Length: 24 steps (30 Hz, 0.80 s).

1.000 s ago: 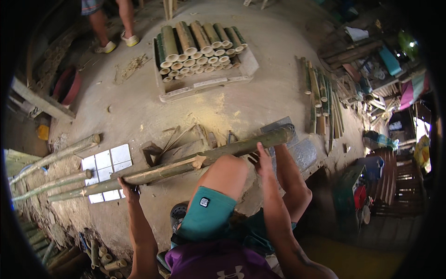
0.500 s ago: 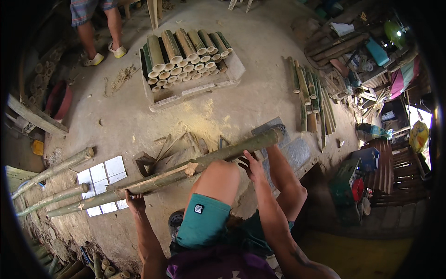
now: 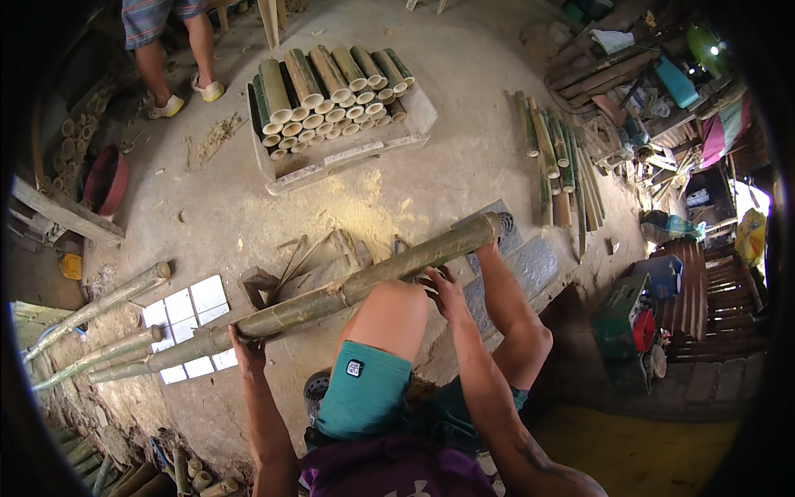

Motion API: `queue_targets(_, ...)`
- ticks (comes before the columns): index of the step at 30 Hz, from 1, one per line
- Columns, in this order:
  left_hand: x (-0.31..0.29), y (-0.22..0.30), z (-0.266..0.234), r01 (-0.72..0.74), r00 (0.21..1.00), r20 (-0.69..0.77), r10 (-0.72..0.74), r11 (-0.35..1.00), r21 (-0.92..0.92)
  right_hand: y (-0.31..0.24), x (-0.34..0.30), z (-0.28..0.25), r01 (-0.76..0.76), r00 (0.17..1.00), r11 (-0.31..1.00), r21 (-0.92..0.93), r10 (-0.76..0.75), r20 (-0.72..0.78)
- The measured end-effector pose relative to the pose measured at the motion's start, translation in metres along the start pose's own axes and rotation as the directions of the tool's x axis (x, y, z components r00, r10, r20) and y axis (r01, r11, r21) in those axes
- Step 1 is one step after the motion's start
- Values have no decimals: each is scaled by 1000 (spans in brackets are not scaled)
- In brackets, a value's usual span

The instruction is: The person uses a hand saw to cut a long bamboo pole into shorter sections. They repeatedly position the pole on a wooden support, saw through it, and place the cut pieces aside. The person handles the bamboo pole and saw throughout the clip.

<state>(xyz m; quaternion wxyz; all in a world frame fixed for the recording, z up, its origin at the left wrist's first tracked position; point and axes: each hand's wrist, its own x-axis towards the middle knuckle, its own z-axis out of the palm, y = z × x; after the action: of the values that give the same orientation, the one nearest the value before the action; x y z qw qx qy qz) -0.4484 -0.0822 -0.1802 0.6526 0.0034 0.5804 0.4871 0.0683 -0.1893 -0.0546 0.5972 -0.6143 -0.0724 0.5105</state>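
Note:
A long green-brown bamboo pole (image 3: 377, 280) slants across in front of me, touching my raised knee. Its far right end lies by my foot; its left end reaches over white tiles. My left hand (image 3: 248, 348) holds the pole from beneath, thumb up along the near side, other fingers partly hidden under it. Just right of my knee, my right hand (image 3: 445, 294) is bent against the pole's lower side, its fingertips partly hidden. Wooden blocks and sticks (image 3: 290, 269) lie on the floor just beyond the pole.
A pale tray (image 3: 352, 159) ahead holds stacked bamboo tubes (image 3: 331, 79). Split and cut bamboo (image 3: 551, 157) lies at the right. Two more poles (image 3: 99, 306) and square white tiles (image 3: 186, 319) are at the left. Another person's legs (image 3: 170, 62) stand far left.
The pole has turned about its length: the pale scarred strip that faced up is no longer seen. My left thumb has moved up its near side; my right fingers now bend against the underside.

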Motion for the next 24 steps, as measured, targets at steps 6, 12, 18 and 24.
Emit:
queue_targets(6, -3, -34, 17, -17, 994, 100, 35, 985, -171, 3, -4, -5, -25, 1000, 999, -23, 25, -16)
queue_targets(12, -12, -23, 21, 4, 1000, -4, -4, 999, -45, 20, -5, -26, -59, 997, 995, -85, 63, 43)
queue_targets(18, -34, -15, 26, -6, 999, -29, 13, 971, 240, 72, -6, -59, -69, 997, 791, -608, 45, -56)
queue_targets(24, -90, -13, 61, -576, 797, 507, 329, 160, 802, 142, -12, -73, 124, 930, 108, -986, 335, 154)
